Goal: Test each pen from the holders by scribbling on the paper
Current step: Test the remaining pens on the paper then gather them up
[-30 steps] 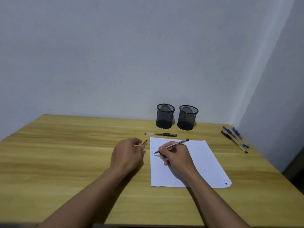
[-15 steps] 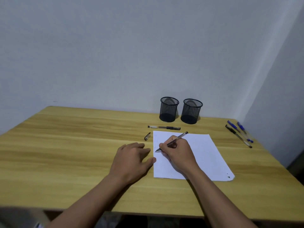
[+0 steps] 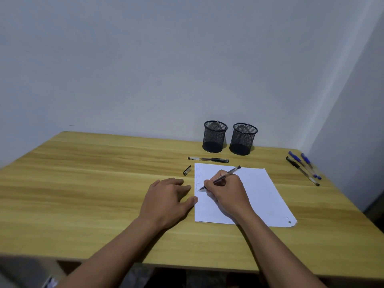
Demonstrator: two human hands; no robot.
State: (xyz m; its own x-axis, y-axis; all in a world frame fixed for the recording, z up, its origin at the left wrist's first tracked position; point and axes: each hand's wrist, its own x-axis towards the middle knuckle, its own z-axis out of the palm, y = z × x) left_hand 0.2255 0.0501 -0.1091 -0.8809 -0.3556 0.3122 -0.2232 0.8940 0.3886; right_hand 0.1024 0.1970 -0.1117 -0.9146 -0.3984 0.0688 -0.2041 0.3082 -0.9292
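Observation:
My right hand (image 3: 226, 190) grips a clear-barrelled pen (image 3: 227, 174) with its tip on the left part of the white paper (image 3: 259, 194); faint scribbles run along the paper's left edge. My left hand (image 3: 166, 199) lies flat on the table, fingers apart, its thumb touching the paper's left edge. A small pen cap (image 3: 187, 170) lies just beyond that hand. Two black mesh holders (image 3: 215, 136) (image 3: 243, 139) stand side by side at the back and look empty. A capped black pen (image 3: 208, 159) lies between them and the paper.
Three pens, two blue and one black (image 3: 302, 170), lie together near the table's right edge. The wooden table (image 3: 83, 183) meets a white wall at the back and right. The table's near edge runs under my forearms.
My left hand let go of the pen cap, left it on the table, and now lies flat beside the paper. My right hand brought the pen tip down the paper's left edge.

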